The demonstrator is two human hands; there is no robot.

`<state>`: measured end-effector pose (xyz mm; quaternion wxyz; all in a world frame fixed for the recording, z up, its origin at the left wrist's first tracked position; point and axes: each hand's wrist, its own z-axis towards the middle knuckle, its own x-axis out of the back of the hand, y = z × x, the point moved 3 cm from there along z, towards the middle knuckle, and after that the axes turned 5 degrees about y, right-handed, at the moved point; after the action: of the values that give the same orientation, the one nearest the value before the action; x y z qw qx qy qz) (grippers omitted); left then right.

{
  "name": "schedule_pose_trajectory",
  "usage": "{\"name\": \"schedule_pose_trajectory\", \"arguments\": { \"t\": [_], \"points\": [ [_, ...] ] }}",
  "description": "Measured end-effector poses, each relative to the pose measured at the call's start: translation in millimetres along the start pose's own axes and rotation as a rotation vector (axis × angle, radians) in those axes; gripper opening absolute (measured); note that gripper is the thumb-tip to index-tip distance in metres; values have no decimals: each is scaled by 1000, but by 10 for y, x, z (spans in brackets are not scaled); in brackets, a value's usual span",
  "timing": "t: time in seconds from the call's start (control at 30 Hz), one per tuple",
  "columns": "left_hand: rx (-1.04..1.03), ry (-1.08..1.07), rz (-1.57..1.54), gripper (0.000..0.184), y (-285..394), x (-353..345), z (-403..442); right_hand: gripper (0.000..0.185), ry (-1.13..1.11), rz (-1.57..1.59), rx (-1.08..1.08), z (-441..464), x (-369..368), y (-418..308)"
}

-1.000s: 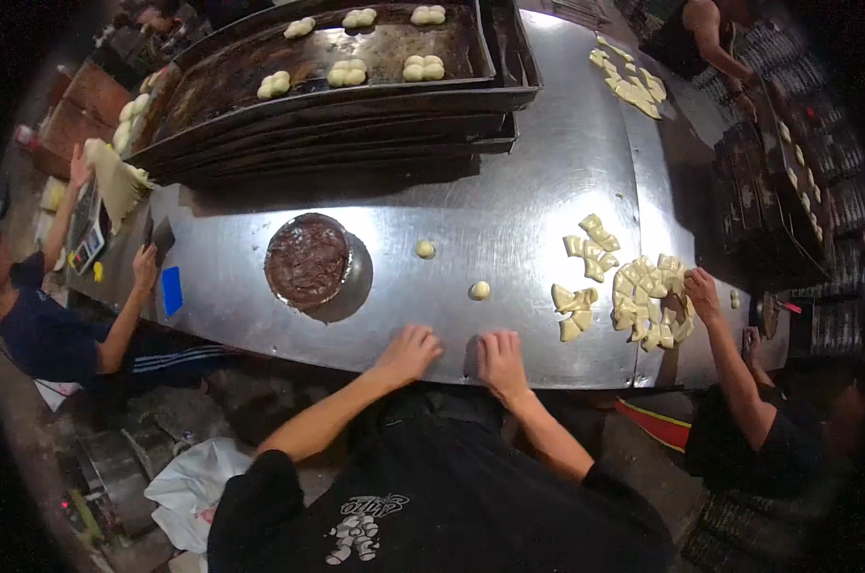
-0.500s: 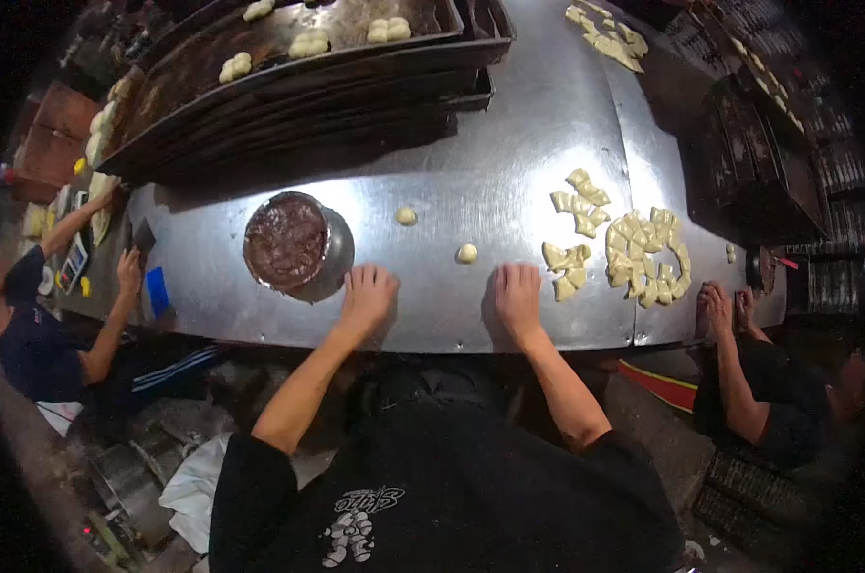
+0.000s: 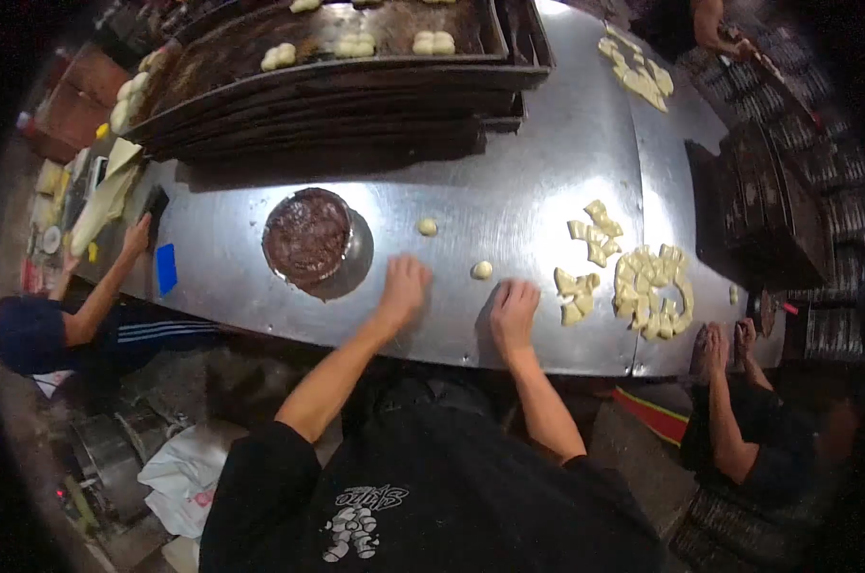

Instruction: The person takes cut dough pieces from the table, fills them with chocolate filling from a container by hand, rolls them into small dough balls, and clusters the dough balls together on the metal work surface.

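My left hand (image 3: 404,291) rests on the metal table, fingers curled downward, to the right of a round bowl of dark brown filling (image 3: 306,237). A short way to its right is my right hand (image 3: 515,312), also curled against the tabletop. Whatever may lie beneath either palm is hidden. One small dough ball (image 3: 482,270) sits just beyond my right hand, on its left side. Another dough ball (image 3: 427,226) lies farther back, beyond my left hand. Cut dough pieces (image 3: 578,294) are spread to the right of my right hand.
Stacked dark baking trays (image 3: 337,105) stand at the back left, with dough pieces on the top one. A ring of dough pieces (image 3: 685,296) lies farther right. Co-workers' hands (image 3: 714,349) are at the right edge; another person's hand (image 3: 137,234) holds a dark scraper at left.
My hands have come closer together, the left moving away from the bowl and the right nearer the dough ball. The view has shifted. A co-worker's arm now shows at upper right.
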<state>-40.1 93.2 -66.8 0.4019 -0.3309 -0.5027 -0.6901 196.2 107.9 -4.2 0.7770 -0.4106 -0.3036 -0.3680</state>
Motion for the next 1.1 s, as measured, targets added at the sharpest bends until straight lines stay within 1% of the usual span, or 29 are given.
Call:
{"name": "schedule_pose_trajectory", "arguments": {
  "t": [0.03,0.07,0.1,0.13,0.2,0.23,0.3,0.37,0.43,0.47,0.5,0.53,0.6,0.63,0.7,0.73,0.77,0.8,0.87,0.9,0.93,1.0,1.03,1.07,1.1],
  "points": [
    [-26,19,-18,21,98,-66,-168,12,-50,2,13,-98,30,-53],
    [-42,14,-144,16,314,262,-252,19,-83,100,14,-227,123,-79],
    [40,84,-328,13,365,410,-361,25,-59,114,12,-283,270,-103],
    [36,100,-322,13,337,529,-393,25,-49,118,27,-275,372,-72],
    [225,125,-434,15,222,733,-498,28,-105,147,-235,-308,513,88],
    [228,129,-435,15,246,793,-468,28,-107,147,-230,-216,581,25],
    [339,332,-473,16,176,913,-235,28,-188,303,-317,118,544,-45],
    [244,329,-468,19,171,859,140,27,-146,358,-113,492,361,-159],
    [34,156,-391,22,186,783,515,25,-140,395,84,922,84,-246],
    [44,152,-398,22,262,750,623,24,-154,347,219,1145,12,-253],
    [-44,193,-392,22,406,760,743,22,-165,300,353,1293,-34,-252],
    [-140,235,-378,24,508,738,840,22,-164,302,350,1418,13,-273],
    [-207,-9,-397,30,673,519,882,20,-12,418,123,1632,178,-243],
    [-169,-138,-528,40,797,398,861,20,-9,422,118,1639,211,-220],
    [-157,-177,-512,43,972,232,790,19,-35,403,-82,1579,286,-100],
    [-147,-207,-499,46,970,108,764,19,-30,402,-86,1481,283,-45],
    [-98,-273,-409,43,877,10,762,18,-103,439,-93,1339,245,4],
    [-106,-269,-407,43,885,57,769,18,-175,475,-95,1210,209,42],
    [288,-121,-844,33,831,204,713,18,-193,508,-182,933,207,53],
    [468,-165,-1139,30,759,219,664,26,-332,618,-303,775,114,114],
    [473,-151,-1140,30,751,353,638,26,-340,619,-292,727,161,29],
    [716,-86,-1468,32,721,589,491,36,-547,1236,-765,593,174,-212],
    [739,-34,-1520,30,700,661,413,46,-611,1363,-831,618,269,-405],
    [751,-7,-1521,30,685,725,341,46,-639,1361,-823,632,292,-565],
    [665,45,-1468,29,701,843,306,45,-619,1388,-782,665,297,-718]
  ]
}}
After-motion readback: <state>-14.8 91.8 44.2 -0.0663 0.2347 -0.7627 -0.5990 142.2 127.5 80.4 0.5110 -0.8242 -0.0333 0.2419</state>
